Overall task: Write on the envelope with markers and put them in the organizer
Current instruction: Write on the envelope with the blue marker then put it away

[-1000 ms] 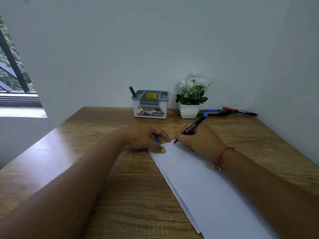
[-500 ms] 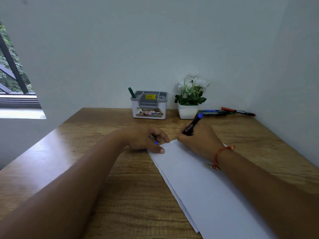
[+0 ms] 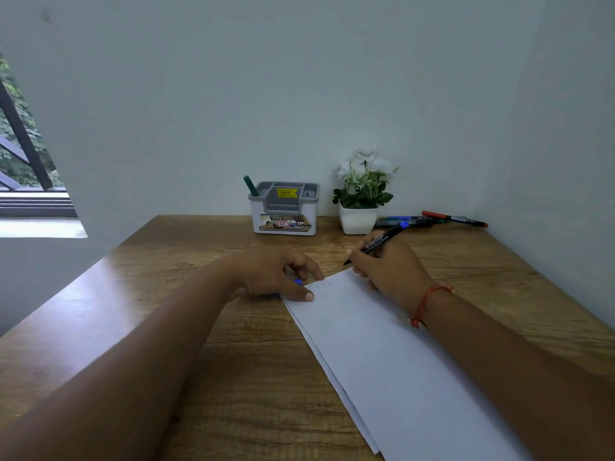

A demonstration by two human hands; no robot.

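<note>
A long white envelope (image 3: 392, 354) lies slanted on the wooden desk (image 3: 166, 311), with faint blue marks near its far corner. My right hand (image 3: 386, 271) grips a black marker with a blue end (image 3: 382, 241); its tip hovers just past the envelope's far edge. My left hand (image 3: 276, 274) rests on the envelope's far left corner, thumb pressing the paper, with a blue cap (image 3: 297, 282) showing under its fingers. A grey and white organizer (image 3: 284, 209) stands at the back by the wall, holding one green marker (image 3: 250, 186).
A white pot of white flowers (image 3: 361, 194) stands right of the organizer. Behind it, near the right wall, lie several markers (image 3: 432, 220), one of them red. A window opening is at the far left. Walls close the desk at the back and right.
My right hand has lifted the marker tip off the envelope and drawn it a little away from the paper's corner. My left hand has stayed on the corner.
</note>
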